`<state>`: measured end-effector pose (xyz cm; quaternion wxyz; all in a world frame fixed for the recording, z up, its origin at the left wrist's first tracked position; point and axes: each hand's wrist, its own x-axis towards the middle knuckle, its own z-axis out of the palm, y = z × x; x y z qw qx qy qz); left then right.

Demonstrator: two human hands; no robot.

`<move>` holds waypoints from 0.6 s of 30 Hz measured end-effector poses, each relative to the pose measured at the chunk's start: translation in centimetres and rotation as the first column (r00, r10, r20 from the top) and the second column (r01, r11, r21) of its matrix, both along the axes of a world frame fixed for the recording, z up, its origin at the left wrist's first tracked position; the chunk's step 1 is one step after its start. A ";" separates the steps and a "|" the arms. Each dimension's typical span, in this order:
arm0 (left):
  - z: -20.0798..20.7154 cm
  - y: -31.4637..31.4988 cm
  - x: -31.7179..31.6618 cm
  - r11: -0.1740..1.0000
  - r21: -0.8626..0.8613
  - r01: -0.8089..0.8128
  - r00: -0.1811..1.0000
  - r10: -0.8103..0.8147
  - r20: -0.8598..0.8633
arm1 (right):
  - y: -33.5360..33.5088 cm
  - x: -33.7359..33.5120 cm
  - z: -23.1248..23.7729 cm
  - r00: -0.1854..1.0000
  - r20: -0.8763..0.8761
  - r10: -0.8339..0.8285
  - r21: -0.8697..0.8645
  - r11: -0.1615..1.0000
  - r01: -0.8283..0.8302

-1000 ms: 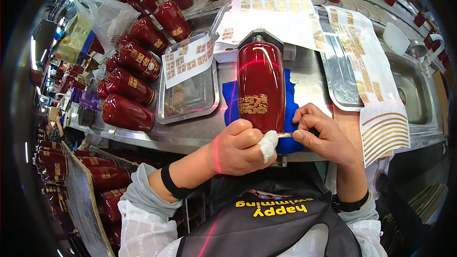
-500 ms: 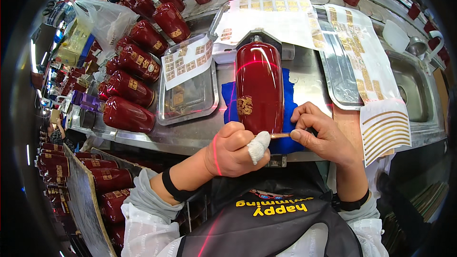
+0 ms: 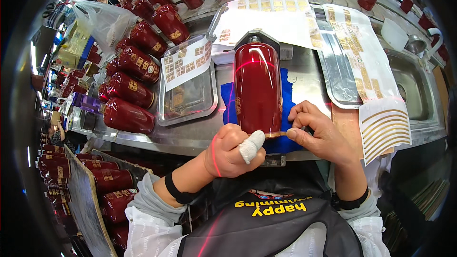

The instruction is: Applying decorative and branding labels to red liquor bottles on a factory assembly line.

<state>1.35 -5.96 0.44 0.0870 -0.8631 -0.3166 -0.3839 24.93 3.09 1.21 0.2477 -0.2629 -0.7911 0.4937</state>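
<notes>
A glossy dark red bottle (image 3: 258,85) lies on its side, base toward me, its neck at a dark angular holder (image 3: 270,38). Blue cloth (image 3: 227,99) shows beneath it. My left hand (image 3: 226,152) is closed at the left of the base, a white finger cover (image 3: 252,146) pressing near the lower rim. Along that rim runs a thin gold strip (image 3: 273,134). Its right end is pinched between thumb and finger of my right hand (image 3: 320,135), just right of the bottle. Part of a gold emblem shows at the bottle's left side.
A sheet of curved gold strips (image 3: 384,129) hangs over the right counter edge. Gold decal sheets (image 3: 266,21) lie behind the bottle. A clear tray (image 3: 188,100) and several red bottles (image 3: 129,115) are on the left. A sink (image 3: 414,85) is at far right.
The bottle has turned, carrying its gold emblem to the left side. The strip now lies closer along the base rim. Both hands stay near the base. Bottles at the back have shifted right.
</notes>
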 end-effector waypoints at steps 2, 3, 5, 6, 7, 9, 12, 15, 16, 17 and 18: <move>0.4 0.4 0.3 0.992 0.117 -0.038 0.992 0.052 -0.115 | 0.0 0.1 -0.3 1.000 0.001 -0.004 0.016 1.000 0.004; 0.6 0.4 0.4 0.993 0.107 -0.053 0.985 0.070 -0.158 | 0.0 0.1 -0.5 1.000 0.002 -0.012 0.027 1.000 0.012; 1.2 0.7 0.8 0.994 0.102 -0.041 0.987 0.057 -0.153 | -0.1 -0.1 -0.2 1.000 0.004 -0.022 -0.012 1.000 0.022; 1.4 0.9 1.1 0.994 0.101 -0.032 0.988 0.047 -0.149 | -0.1 -0.1 0.0 1.000 0.004 -0.029 -0.047 0.998 0.029; 1.5 1.0 1.3 0.994 0.102 -0.034 0.987 0.049 -0.150 | -0.2 -0.1 0.0 1.000 0.003 -0.027 -0.047 0.999 0.028; 1.6 1.3 1.5 0.995 0.095 0.016 0.989 -0.001 -0.150 | -0.3 0.0 0.0 0.999 -0.020 -0.046 -0.065 0.997 0.044; 1.3 0.9 0.3 0.997 0.079 0.011 0.988 0.001 -0.151 | -0.4 -0.2 0.1 0.998 -0.051 -0.048 -0.059 0.997 0.045; 0.4 -0.3 -0.4 0.999 -0.029 -0.019 1.000 0.018 -0.023 | -0.3 -0.4 -0.3 0.997 -0.053 -0.056 -0.029 0.998 0.055; 0.4 -0.3 -0.4 1.000 0.014 -0.004 0.998 0.005 -0.056 | -0.3 -0.5 -0.4 0.997 -0.054 -0.056 -0.028 0.998 0.055; 0.5 -0.3 -0.2 0.999 0.033 -0.018 0.997 0.021 -0.070 | -0.3 -0.5 -0.5 0.996 -0.051 -0.067 -0.018 0.998 0.066; 0.3 -0.3 -0.2 0.999 0.033 -0.022 0.997 0.025 -0.071 | -0.3 -0.5 -0.5 0.996 -0.047 -0.073 -0.007 0.997 0.073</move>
